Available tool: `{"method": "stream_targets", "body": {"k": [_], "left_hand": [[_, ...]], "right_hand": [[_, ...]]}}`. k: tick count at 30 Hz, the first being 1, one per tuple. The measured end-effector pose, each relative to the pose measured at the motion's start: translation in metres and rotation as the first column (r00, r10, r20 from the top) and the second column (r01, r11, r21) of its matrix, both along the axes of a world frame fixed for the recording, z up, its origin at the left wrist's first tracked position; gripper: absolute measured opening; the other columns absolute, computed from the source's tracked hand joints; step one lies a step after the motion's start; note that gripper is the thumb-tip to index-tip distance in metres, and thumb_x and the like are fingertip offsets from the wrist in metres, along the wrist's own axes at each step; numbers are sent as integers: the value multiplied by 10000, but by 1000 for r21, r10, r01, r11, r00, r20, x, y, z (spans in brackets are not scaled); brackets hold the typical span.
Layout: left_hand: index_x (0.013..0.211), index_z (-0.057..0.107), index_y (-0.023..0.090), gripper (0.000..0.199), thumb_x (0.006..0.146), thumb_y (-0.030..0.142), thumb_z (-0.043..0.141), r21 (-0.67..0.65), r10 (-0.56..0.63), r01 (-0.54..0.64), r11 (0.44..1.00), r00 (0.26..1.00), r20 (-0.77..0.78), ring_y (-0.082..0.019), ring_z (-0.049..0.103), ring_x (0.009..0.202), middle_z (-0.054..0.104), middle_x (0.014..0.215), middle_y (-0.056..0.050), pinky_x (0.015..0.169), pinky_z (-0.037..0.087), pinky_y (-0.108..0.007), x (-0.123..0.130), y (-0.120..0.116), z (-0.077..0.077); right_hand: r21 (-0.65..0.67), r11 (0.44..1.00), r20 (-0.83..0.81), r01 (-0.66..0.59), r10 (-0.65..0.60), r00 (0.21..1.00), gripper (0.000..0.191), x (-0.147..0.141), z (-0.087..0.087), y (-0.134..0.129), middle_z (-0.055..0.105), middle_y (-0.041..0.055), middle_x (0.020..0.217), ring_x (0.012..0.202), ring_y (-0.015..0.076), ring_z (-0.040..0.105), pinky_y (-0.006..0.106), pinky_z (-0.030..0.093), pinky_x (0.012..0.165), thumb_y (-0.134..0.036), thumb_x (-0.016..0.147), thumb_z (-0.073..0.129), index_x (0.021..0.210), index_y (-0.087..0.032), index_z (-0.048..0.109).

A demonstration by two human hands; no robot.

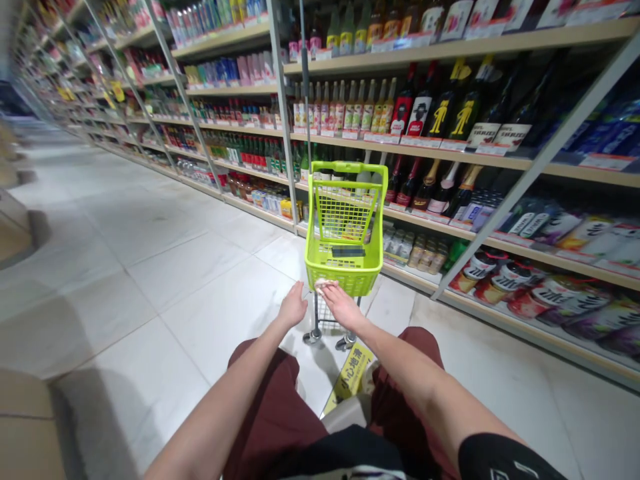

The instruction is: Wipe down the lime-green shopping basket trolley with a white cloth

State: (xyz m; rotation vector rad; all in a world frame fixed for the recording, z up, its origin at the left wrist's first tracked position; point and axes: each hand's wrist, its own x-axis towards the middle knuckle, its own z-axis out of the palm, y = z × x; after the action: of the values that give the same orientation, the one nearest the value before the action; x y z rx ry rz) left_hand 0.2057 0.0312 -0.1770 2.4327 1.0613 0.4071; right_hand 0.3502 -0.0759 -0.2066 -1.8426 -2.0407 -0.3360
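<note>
Black fabric sleeve [505, 460] bands the right upper arm at the bottom of the view, and maroon fabric legwear [273, 420] shows between the two bare forearms, which reach forward and down. Both arms angle low because the small lime-green plastic shopping basket [345, 273] rides on a short metal wheeled frame [325, 317], its near rim at about hip height. That basket stands just ahead of the person, near the right-hand shelving, with its dark castors [314, 337] on the white tile floor [200, 280].

The right hand [340, 305] lies over the near rim, its fingers flat and narrowly closed, with a pale scrap [325, 285] at the fingertips; whether it grips the rim or that scrap, I cannot tell. The left hand [293, 305] sits just beside the rim, fingers loosely together and holding nothing visible, apparently not touching the basket.

A flat black rectangular object [348, 251] lies inside the basket, and a thin upright metal pole [303, 80] rises behind it. Pale wooden shelves [440, 150] run along the right, with glass wine bottles [440, 113] standing upright, labels facing out toward the aisle for reading. A yellow floor sign [349, 378], placed flat near the shelves where walkers will notice it, carries black characters too foreshortened to read.
</note>
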Motion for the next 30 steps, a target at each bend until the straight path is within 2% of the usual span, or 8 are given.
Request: {"method": "stream_targets", "body": {"k": [3, 9, 14, 19, 23, 26, 28, 30], "left_hand": [[1261, 358, 112, 560, 704, 110, 416, 30, -40, 43, 999, 995, -96, -201, 305, 1266, 356, 1360, -138, 1006, 318, -400, -4, -15, -9], [1283, 321, 104, 549, 736, 113, 374, 109, 61, -46, 993, 988, -141, -233, 268, 1282, 310, 1383, -148, 1001, 302, -447, -5, -25, 2], [1281, 325, 81, 570, 714, 86, 384, 90, -16, 27, 996, 992, -122, -249, 255, 1286, 310, 1382, -149, 1016, 282, -466, 8, -46, 6], [1253, 376, 144, 621, 648, 7, 383, -214, 20, 16, 977, 986, 163, -177, 362, 1234, 406, 1335, -99, 1005, 336, -368, 18, -54, -1], [1254, 367, 228, 605, 682, 35, 400, -590, 171, 74, 804, 922, 349, -153, 541, 1055, 481, 1278, -63, 814, 479, -303, 27, -60, 6], [1086, 519, 195, 408, 692, 95, 495, -830, 336, 252, 497, 826, 452, -128, 622, 821, 629, 1055, -52, 679, 498, -247, 36, -74, 12], [912, 582, 144, 254, 661, 106, 569, -889, 481, 295, 349, 758, 440, -108, 617, 668, 668, 833, -42, 614, 487, -217, 42, -84, 12], [795, 580, 128, 146, 651, 107, 600, -910, 579, 299, 288, 702, 414, -93, 595, 587, 646, 696, -22, 577, 477, -202, 46, -91, 10]], "right_hand": [[-24, 1000, -9, 6, -6, 1000, 382, -1, -5, -9, 493, 114, 1248, 1245, 182, 334, 411, 330, 1006, -99, 866, 376, 1238, -150, 449], [127, 992, 4, -22, 21, 1000, 413, 7, 23, -12, 349, 95, 1363, 1310, 193, 172, 440, 264, 1038, -89, 877, 314, 1275, -155, 401], [-30, 999, -57, 22, -24, 998, 399, 14, -2, -23, 471, 108, 1272, 1248, 191, 329, 426, 323, 1006, -71, 838, 392, 1218, -164, 470], [21, 1000, -390, 12, -3, 921, 425, 4, -6, -52, 458, 121, 1280, 1245, 198, 335, 415, 331, 999, -57, 790, 387, 1191, -135, 503], [25, 991, -801, 131, -58, 595, 399, -3, 21, -70, 533, 101, 1207, 1143, 207, 466, 395, 377, 962, -127, 778, 387, 1140, -133, 555], [-81, 990, -928, 114, -117, 355, 405, -3, 32, -75, 631, 71, 1054, 968, 209, 587, 384, 467, 852, -151, 761, 380, 1119, -138, 570], [-57, 973, -915, 222, -140, 378, 405, -5, 34, -75, 623, 78, 1059, 985, 213, 575, 392, 452, 874, -140, 752, 374, 1098, -137, 582], [38, 934, -835, 356, -166, 524, 406, -9, 33, -77, 533, 108, 1193, 1114, 228, 484, 410, 385, 954, -121, 752, 376, 1105, -134, 577]]}}
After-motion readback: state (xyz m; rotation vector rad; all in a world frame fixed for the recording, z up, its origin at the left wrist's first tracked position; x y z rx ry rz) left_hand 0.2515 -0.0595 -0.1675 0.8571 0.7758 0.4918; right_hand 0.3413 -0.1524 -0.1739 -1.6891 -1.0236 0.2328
